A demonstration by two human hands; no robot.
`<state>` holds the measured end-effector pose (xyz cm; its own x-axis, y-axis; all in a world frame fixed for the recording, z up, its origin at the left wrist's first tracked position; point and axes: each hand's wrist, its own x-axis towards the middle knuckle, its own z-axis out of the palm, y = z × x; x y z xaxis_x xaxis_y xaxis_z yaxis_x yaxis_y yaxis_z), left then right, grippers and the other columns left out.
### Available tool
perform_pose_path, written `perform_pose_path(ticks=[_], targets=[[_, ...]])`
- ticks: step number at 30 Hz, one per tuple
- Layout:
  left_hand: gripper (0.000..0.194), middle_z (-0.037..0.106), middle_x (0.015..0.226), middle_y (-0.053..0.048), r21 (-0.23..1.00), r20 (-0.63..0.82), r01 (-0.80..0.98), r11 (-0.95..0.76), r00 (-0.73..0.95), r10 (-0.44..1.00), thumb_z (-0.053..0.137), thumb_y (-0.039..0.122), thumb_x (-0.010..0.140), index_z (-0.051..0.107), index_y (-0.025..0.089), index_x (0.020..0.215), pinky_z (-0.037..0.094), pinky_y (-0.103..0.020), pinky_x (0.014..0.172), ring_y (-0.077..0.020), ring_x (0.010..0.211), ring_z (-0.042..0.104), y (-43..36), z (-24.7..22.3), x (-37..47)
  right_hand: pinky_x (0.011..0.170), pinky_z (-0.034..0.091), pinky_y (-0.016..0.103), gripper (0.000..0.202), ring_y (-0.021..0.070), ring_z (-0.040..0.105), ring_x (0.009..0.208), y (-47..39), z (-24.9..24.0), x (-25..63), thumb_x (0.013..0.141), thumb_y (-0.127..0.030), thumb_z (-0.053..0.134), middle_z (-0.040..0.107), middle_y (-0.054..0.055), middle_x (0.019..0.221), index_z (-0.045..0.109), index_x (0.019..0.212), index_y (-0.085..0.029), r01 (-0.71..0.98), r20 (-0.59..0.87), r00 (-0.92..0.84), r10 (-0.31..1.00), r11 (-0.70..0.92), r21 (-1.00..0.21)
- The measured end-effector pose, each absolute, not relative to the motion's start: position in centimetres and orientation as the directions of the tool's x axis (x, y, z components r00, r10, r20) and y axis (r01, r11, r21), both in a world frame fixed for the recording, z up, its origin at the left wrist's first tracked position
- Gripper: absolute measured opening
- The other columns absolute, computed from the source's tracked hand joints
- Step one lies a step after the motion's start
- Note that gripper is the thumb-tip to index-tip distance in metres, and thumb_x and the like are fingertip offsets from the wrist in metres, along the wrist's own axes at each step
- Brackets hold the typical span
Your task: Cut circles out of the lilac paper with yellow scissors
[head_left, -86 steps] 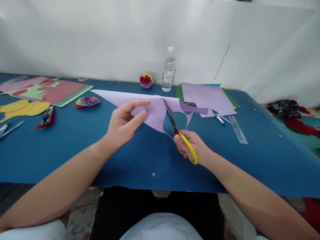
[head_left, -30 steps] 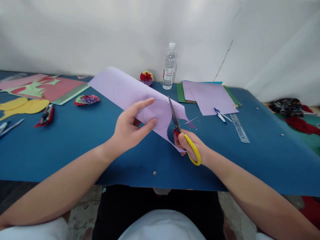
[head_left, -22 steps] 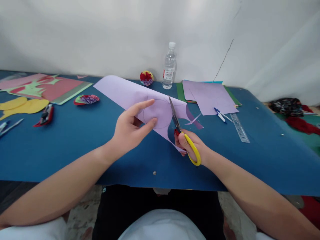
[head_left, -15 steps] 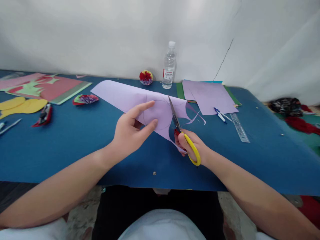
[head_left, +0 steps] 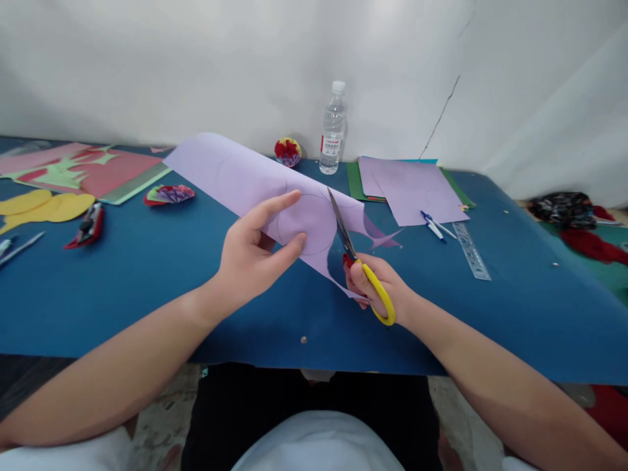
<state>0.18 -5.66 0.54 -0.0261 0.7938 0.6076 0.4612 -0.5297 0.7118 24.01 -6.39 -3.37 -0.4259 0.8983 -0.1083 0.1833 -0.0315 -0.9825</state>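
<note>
A sheet of purple paper (head_left: 248,171) with circles drawn on it is held above the table by my left hand (head_left: 258,245). Thumb and index finger lie on its front face; the other fingers are behind it. My right hand (head_left: 375,284) grips scissors (head_left: 375,288) with a yellow handle, the rest of the grip partly hidden by the fingers. Their blades point up and to the left, at the right edge of one drawn circle. Curved cut strips of the sheet hang off its right side and near my right fingers.
On the blue table (head_left: 147,294) stand a water bottle (head_left: 332,134) and a colourful paper ball (head_left: 288,152). A stapler (head_left: 88,224), yellow paper shapes (head_left: 53,208) and pink sheets (head_left: 132,171) lie left. Purple sheets (head_left: 422,193), pens (head_left: 434,227) and a clear ruler (head_left: 471,252) lie right.
The left part of the purple paper has risen, and the sheet now slants more steeply. My left hand has shifted slightly left; the scissors have barely moved.
</note>
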Motion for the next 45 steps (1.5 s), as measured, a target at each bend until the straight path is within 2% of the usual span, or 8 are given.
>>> perform_pose_path(ticks=[3, 7, 11, 14, 28, 34, 39, 45], targets=[[0.053, 0.083, 0.128, -0.007, 0.695, 0.626, 0.464, -0.549, -0.016, 0.78, 0.085, 0.028, 0.083, 0.078, 0.023, 0.136, 0.06, -0.022, 0.057, -0.0185, 0.086, 0.077, -5.67, 0.58, 0.14, 0.041, 0.04, 0.028, 0.082, 0.0111, 0.043, 0.044, -6.37, -3.29, 24.13, 0.074, -0.105, 0.058, 0.042, -0.007, 0.057, 0.045, 0.072, -0.025, 0.18, -0.104, -0.443, 0.891, -0.025, -0.983], [0.055, 0.082, 0.131, -0.007, 0.687, 0.632, 0.465, -0.558, -0.005, 0.775, 0.086, 0.029, 0.084, 0.077, 0.023, 0.138, 0.063, -0.025, 0.057, -0.0217, 0.089, 0.079, -5.65, 0.55, 0.0, 0.04, 0.04, 0.027, 0.081, 0.0114, 0.043, 0.044, -6.41, -3.17, 24.21, 0.073, -0.105, 0.059, 0.043, -0.007, 0.057, 0.046, 0.074, -0.025, 0.185, -0.122, -0.44, 0.89, -0.043, -0.982], [0.054, 0.079, 0.138, -0.008, 0.668, 0.661, 0.446, -0.595, 0.012, 0.751, 0.085, 0.031, 0.087, 0.074, 0.025, 0.139, 0.072, -0.039, 0.091, -0.0306, 0.118, 0.078, -5.54, 0.48, -0.21, 0.039, 0.039, 0.027, 0.081, 0.0113, 0.042, 0.044, -6.48, -3.06, 24.2, 0.072, -0.105, 0.061, 0.042, -0.007, 0.057, 0.047, 0.075, -0.025, 0.18, -0.123, -0.433, 0.893, -0.048, -0.983], [0.054, 0.079, 0.139, -0.009, 0.638, 0.682, 0.458, -0.619, 0.037, 0.73, 0.084, 0.033, 0.089, 0.073, 0.024, 0.14, 0.069, -0.045, 0.104, -0.0322, 0.125, 0.077, -5.41, 0.51, -0.35, 0.04, 0.039, 0.027, 0.081, 0.0117, 0.042, 0.044, -6.49, -3.03, 24.23, 0.072, -0.104, 0.062, 0.042, -0.007, 0.057, 0.047, 0.076, -0.025, 0.182, -0.12, -0.441, 0.89, -0.042, -0.982], [0.053, 0.08, 0.135, -0.008, 0.612, 0.71, 0.479, -0.63, 0.018, 0.704, 0.083, 0.028, 0.088, 0.074, 0.025, 0.14, 0.069, -0.045, 0.102, -0.0323, 0.124, 0.077, -5.26, 0.22, -0.61, 0.037, 0.036, 0.027, 0.08, 0.0126, 0.04, 0.044, -6.53, -2.93, 24.19, 0.072, -0.104, 0.062, 0.041, -0.008, 0.055, 0.048, 0.078, -0.026, 0.167, -0.122, -0.462, 0.878, -0.049, -0.985], [0.049, 0.079, 0.139, -0.005, 0.734, 0.623, 0.344, -0.585, 0.001, 0.782, 0.082, 0.029, 0.09, 0.076, 0.029, 0.138, 0.07, -0.045, 0.099, -0.0313, 0.124, 0.077, -5.32, 0.36, -0.52, 0.039, 0.036, 0.027, 0.078, 0.0127, 0.039, 0.044, -6.55, -3.22, 24.38, 0.073, -0.102, 0.065, 0.041, -0.007, 0.055, 0.049, 0.079, -0.026, 0.168, -0.139, -0.457, 0.878, -0.069, -0.983], [0.04, 0.085, 0.122, -0.004, 0.766, 0.582, 0.367, -0.528, -0.046, 0.812, 0.08, 0.03, 0.09, 0.082, 0.027, 0.13, 0.071, -0.036, 0.07, -0.0268, 0.096, 0.081, -5.3, 0.4, -0.68, 0.04, 0.034, 0.026, 0.073, 0.0133, 0.041, 0.045, -6.39, -3.54, 24.47, 0.077, -0.097, 0.067, 0.041, -0.007, 0.055, 0.049, 0.079, -0.026, 0.169, -0.153, -0.474, 0.867, -0.081, -0.982], [0.039, 0.084, 0.125, -0.006, 0.71, 0.615, 0.448, -0.543, -0.02, 0.788, 0.081, 0.036, 0.092, 0.082, 0.026, 0.13, 0.072, -0.04, 0.085, -0.03, 0.106, 0.08, -5.45, 0.51, -0.7, 0.039, 0.036, 0.026, 0.072, 0.0128, 0.041, 0.045, -6.41, -3.69, 24.49, 0.078, -0.095, 0.069, 0.041, -0.007, 0.056, 0.046, 0.076, -0.026, 0.177, -0.163, -0.473, 0.866, -0.087, -0.98]])
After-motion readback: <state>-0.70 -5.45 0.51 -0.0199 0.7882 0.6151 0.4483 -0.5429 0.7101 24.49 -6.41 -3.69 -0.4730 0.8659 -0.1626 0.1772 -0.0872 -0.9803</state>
